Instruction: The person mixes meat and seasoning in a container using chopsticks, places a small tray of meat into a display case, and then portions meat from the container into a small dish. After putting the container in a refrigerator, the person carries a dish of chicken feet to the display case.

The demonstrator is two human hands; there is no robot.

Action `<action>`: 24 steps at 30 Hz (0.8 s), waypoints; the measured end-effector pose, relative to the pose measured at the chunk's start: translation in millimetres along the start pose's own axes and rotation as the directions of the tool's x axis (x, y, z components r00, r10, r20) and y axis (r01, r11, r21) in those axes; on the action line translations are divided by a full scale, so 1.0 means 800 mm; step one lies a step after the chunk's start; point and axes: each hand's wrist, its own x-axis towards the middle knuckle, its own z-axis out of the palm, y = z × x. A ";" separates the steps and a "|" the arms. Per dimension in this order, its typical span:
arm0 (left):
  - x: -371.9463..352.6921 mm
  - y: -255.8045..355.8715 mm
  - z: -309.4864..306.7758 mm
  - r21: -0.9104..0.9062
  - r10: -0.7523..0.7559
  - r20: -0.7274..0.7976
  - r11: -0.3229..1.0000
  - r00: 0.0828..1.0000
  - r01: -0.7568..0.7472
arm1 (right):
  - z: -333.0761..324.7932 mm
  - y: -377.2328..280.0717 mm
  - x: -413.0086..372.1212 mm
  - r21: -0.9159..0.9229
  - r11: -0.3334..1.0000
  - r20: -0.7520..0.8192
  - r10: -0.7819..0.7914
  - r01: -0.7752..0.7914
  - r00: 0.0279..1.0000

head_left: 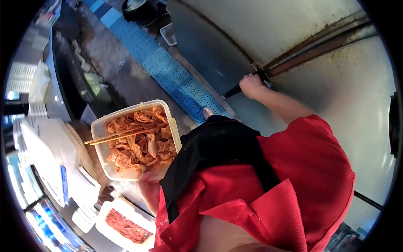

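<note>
My left hand grips the near edge of a translucent plastic food container, its fingers partly hidden under the wall. Inside lie many slices of reddish, marinated-looking meat. A pair of wooden chopsticks rests across the meat, the ends sticking out past the left rim. Stretched out to the right, my right hand is closed around a black door handle on a large metal cabinet door.
Below the container, a white tub holds red minced-looking food. White lidded boxes are stacked at left. A blue perforated mat runs along the floor. A black pot and white basket stand farther off. More metal panel is at right.
</note>
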 end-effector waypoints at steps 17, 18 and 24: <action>0.143 0.152 0.254 0.332 -0.141 0.330 0.943 0.933 0.025 | 0.007 -0.033 -0.022 0.160 0.947 0.011 0.282 -0.280 0.959; 0.158 0.168 0.264 0.367 -0.166 0.331 0.930 0.929 0.036 | 0.020 -0.043 -0.021 0.145 0.946 -0.043 0.300 -0.291 0.953; 0.261 0.265 0.344 0.538 -0.214 0.410 0.842 0.886 -0.046 | 0.197 -0.155 -0.041 0.312 0.812 0.112 0.483 -0.492 0.868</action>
